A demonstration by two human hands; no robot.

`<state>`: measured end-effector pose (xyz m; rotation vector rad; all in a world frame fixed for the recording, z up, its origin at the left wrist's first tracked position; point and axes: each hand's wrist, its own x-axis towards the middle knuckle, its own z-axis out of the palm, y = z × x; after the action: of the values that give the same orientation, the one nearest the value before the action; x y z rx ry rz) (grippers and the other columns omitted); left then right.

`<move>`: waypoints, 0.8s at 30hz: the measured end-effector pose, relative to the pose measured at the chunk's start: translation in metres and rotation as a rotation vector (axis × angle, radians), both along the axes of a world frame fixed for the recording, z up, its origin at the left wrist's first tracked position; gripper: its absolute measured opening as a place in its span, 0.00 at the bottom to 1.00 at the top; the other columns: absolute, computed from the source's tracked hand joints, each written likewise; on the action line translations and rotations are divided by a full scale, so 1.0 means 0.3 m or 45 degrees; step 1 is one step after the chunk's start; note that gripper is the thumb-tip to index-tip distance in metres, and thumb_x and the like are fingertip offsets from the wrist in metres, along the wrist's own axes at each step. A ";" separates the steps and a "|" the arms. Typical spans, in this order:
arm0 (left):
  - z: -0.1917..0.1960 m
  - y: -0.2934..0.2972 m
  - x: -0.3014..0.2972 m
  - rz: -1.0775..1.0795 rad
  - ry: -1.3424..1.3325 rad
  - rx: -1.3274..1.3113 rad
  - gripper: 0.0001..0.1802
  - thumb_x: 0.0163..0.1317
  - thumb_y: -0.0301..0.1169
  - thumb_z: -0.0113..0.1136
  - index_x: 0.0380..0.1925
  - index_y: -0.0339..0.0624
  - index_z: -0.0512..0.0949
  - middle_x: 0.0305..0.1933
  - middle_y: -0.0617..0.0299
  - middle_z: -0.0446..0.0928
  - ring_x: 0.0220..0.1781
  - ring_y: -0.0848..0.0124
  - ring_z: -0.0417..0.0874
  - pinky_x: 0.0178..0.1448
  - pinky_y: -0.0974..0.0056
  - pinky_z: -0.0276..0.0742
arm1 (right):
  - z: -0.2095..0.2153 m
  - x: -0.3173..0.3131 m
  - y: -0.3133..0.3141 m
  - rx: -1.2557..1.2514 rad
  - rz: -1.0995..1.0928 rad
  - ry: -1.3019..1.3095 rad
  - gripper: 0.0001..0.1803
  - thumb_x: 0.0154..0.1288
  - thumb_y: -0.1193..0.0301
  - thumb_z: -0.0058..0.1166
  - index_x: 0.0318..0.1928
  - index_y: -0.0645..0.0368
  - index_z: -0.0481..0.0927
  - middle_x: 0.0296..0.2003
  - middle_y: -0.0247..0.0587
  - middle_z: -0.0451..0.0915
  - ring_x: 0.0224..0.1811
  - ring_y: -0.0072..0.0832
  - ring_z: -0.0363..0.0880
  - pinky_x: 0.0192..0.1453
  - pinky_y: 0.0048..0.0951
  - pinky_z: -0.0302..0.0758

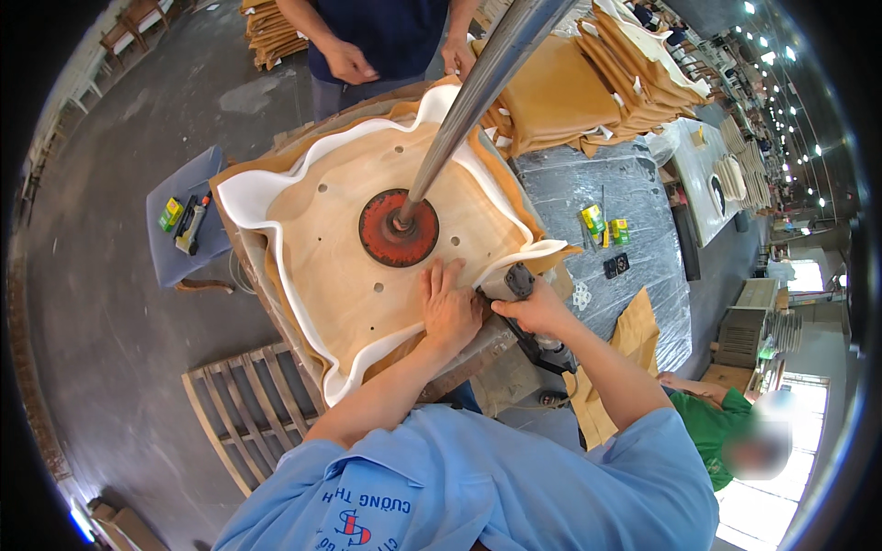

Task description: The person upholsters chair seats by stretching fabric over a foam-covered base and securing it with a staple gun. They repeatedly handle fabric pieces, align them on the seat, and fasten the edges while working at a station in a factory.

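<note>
In front of me lies a plywood seat board (322,248), wrapped at its sides by white padding (253,207) with brown covering material (528,220) outside it. A red disc (375,243) at the foot of a slanting metal rod (469,106) presses on the board's middle. My left hand (452,312) rests on the board near its close edge, fingers stretched out. Just right of it, my right hand (544,310) grips an air staple gun (516,281) beside the board's near right corner. Its nose is at the edge; exact contact cannot be made out.
Across the table, a person in dark clothing (381,37) stands close. Stacks of brown covers (560,92) sit at far right. A plastic-wrapped surface (634,303) holds small green-yellow boxes (593,219). On the left, a blue padded seat (170,257) carries another tool (190,225). A slatted wooden frame (248,404) is nearby.
</note>
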<state>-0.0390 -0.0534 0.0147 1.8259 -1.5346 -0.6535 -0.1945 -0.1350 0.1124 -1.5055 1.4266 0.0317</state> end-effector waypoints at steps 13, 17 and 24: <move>-0.002 0.064 0.034 -0.017 -0.018 0.003 0.11 0.61 0.38 0.69 0.31 0.42 0.91 0.77 0.56 0.66 0.86 0.43 0.50 0.87 0.35 0.39 | -0.011 -0.026 0.055 0.145 0.022 -0.033 0.21 0.63 0.63 0.74 0.50 0.63 0.84 0.32 0.38 0.85 0.18 0.21 0.77 0.22 0.29 0.73; 0.001 0.058 0.025 -0.012 0.002 -0.001 0.12 0.61 0.39 0.69 0.32 0.42 0.91 0.77 0.55 0.66 0.86 0.43 0.50 0.87 0.34 0.38 | -0.043 -0.005 0.071 -0.116 0.071 0.036 0.23 0.62 0.61 0.75 0.50 0.64 0.85 0.31 0.39 0.86 0.20 0.23 0.79 0.25 0.31 0.76; 0.028 0.136 0.078 -0.105 -0.129 0.043 0.16 0.63 0.45 0.70 0.37 0.43 0.90 0.77 0.48 0.65 0.87 0.41 0.47 0.86 0.31 0.35 | -0.002 -0.008 0.082 0.155 -0.196 -0.162 0.17 0.63 0.65 0.74 0.45 0.63 0.85 0.28 0.34 0.84 0.19 0.20 0.77 0.24 0.28 0.74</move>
<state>-0.0157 -0.0124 0.0231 1.8541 -1.6817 -0.6378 -0.1969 -0.1104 0.1118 -1.2730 1.4084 -0.0692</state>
